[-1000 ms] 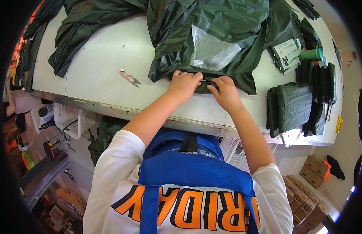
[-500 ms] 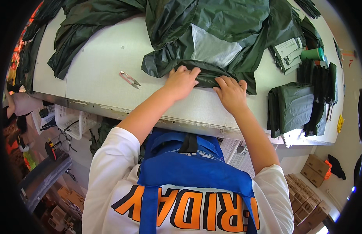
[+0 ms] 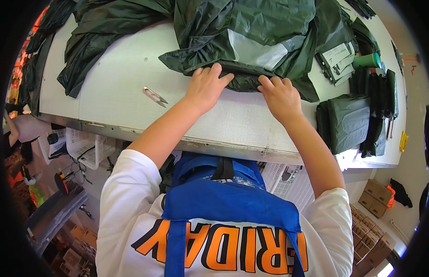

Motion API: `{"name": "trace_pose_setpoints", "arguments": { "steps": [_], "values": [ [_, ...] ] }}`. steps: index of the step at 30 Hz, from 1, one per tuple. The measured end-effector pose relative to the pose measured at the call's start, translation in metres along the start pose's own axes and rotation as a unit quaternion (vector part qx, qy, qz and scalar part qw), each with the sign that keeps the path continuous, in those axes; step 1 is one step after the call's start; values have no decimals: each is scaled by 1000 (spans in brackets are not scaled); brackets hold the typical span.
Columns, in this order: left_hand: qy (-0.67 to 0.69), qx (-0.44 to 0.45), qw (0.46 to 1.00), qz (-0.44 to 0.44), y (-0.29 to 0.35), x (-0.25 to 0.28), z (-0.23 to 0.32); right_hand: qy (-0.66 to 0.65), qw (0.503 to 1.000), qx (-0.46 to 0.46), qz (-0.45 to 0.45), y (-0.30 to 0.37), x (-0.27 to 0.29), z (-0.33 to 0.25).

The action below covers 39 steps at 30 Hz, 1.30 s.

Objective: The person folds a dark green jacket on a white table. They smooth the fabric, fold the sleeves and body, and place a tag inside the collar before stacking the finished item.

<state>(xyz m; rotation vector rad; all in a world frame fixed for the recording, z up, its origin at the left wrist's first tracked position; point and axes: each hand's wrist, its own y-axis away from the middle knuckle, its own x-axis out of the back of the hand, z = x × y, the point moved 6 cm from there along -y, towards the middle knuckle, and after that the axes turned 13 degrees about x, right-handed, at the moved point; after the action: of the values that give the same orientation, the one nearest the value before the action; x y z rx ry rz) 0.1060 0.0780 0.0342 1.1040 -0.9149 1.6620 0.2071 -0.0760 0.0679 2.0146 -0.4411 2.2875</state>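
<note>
A dark green garment of thin, shiny fabric (image 3: 270, 23) lies spread over the white table (image 3: 126, 87). A white mesh panel (image 3: 256, 50) shows in its middle, and its near edge is folded over into a band. My left hand (image 3: 207, 87) grips that band on the left, fingers bent over the fabric and thumb toward the right. On the right side my right hand (image 3: 281, 94) pinches the same band, with its fingertips curled on the fold. What lies under the fingers is hidden. Left of my left hand lies a pair of thread snips (image 3: 154, 96).
Folded dark green packs (image 3: 346, 122) are stacked at the table's right, beside printed cards (image 3: 337, 60) and a green cylinder (image 3: 368, 61). More dark green fabric (image 3: 103, 37) covers the far left. White baskets (image 3: 87, 147) sit below the table edge; cardboard boxes (image 3: 376, 196) stand on the lower right.
Both hands have moved slightly apart and a little away from me. The garment's folded near edge has shifted farther from the table's front edge, its corners spread wider.
</note>
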Motion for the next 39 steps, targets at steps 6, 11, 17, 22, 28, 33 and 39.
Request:
{"name": "trace_pose_setpoints", "arguments": {
  "steps": [6, 11, 17, 22, 28, 33, 39],
  "values": [
    [12, -56, 990, -128, 27, 12, -3, -109, 980, 41, -160, 19, 11, -36],
    [-91, -66, 976, -186, 43, 10, 3, -151, 986, 15, -63, 35, -23, -58],
    [104, -36, 993, -40, 55, -37, 75, -164, 985, -8, -55, 34, -35, -56],
    [132, -17, 991, -2, 67, -47, 76, -356, 926, -120, 22, 64, -42, -26],
    [95, -31, 994, -33, 59, -60, 81, -329, 939, -101, 16, 84, -36, -22],
    [125, -64, 989, -43, 51, -64, 76, -298, 947, -123, -9, 88, -42, -21],
    [169, -37, 983, -67, 48, -60, 70, -421, 891, -169, -19, 99, -46, -29]
  ]
}}
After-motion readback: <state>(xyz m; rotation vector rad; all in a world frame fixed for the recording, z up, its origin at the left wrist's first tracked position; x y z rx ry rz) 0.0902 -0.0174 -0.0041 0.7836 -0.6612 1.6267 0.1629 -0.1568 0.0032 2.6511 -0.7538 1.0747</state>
